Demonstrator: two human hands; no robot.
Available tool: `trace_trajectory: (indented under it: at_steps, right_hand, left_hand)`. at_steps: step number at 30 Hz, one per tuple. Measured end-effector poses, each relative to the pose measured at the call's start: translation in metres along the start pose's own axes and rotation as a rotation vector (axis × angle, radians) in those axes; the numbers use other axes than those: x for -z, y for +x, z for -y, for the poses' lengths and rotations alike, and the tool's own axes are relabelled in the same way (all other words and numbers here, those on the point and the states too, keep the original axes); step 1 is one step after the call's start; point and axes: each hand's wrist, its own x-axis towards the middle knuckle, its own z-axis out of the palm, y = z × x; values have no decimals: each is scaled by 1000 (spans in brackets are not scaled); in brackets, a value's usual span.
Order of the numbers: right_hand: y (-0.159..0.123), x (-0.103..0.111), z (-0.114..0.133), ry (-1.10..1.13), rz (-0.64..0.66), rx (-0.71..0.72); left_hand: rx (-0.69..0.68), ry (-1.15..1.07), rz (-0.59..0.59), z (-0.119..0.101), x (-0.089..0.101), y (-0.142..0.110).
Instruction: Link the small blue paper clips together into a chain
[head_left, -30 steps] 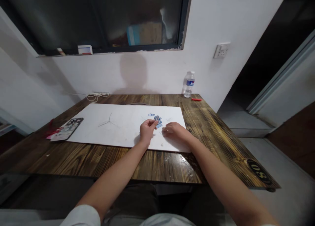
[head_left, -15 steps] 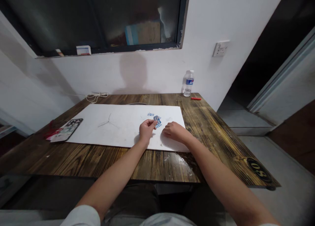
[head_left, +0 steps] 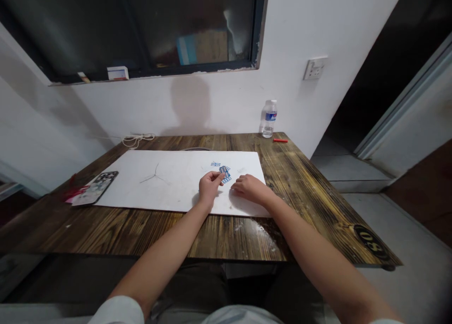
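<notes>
My left hand [head_left: 209, 186] rests on a white sheet [head_left: 169, 182] with its fingers pinched on a small blue-and-white piece from a little cluster of blue-and-white pieces [head_left: 224, 172]. Another such piece [head_left: 215, 164] lies just beyond the cluster. My right hand [head_left: 247, 188] lies curled on the sheet to the right of the cluster, fingertips close to it; whether it holds anything I cannot make out. Thin pencil-like lines [head_left: 154, 175] mark the sheet's left half.
The sheet lies on a dark wooden table [head_left: 303, 182]. A phone [head_left: 95, 187] lies on red items at the left. A water bottle [head_left: 269, 118] and a red stick [head_left: 280, 140] stand at the back right, a white cord [head_left: 137, 137] at the back left. The table's right edge drops to the floor.
Both hands have stayed almost in place at the cluster; the view has shifted slightly. No piece has visibly moved.
</notes>
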Motion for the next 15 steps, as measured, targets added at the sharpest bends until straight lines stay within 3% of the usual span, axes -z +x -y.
trace_trajectory:
  at_steps: [15]
  right_hand:
    - [2, -2, 1, -32, 34, 15]
  left_hand:
    - [-9, -32, 3, 2, 0, 0]
